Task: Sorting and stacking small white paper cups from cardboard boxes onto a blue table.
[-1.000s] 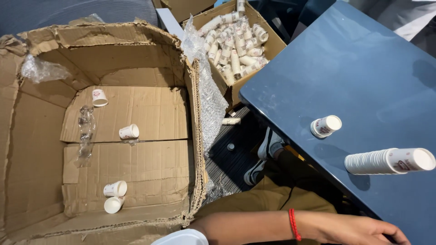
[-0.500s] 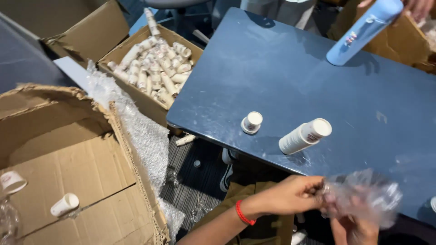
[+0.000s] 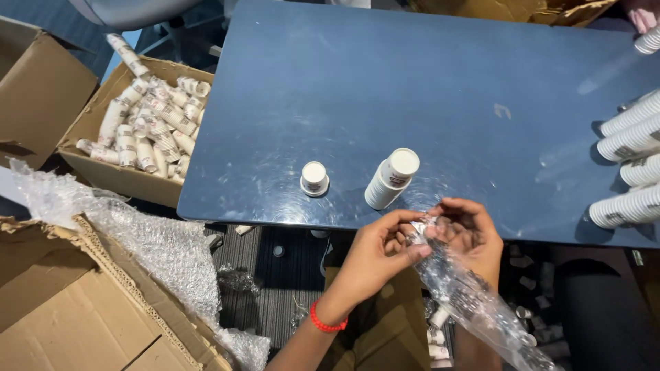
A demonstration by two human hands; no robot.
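At nine o'clock, open cardboard box (image 3: 103, 172) packed with stacked paper cups (image 3: 148, 124); below it, toward seven o'clock, larger cardboard box (image 3: 75, 309) edged with bubble wrap (image 3: 151, 240). Centre, dark blue worktop (image 3: 412, 82) bearing single upturned cup (image 3: 314, 178) and, just beside it at three o'clock, short cup stack (image 3: 392, 178) lying tilted. At six o'clock, just off worktop's near edge, left hand (image 3: 375, 257), red wristband (image 3: 324, 323), fingers pinched narrow on top end of clear plastic sleeve (image 3: 474, 302); right hand (image 3: 471, 237) touching, fingers curled about same end. Sleeve trailing toward five o'clock. At three o'clock, longer cup stacks (image 3: 629, 172) lying side by side on worktop.
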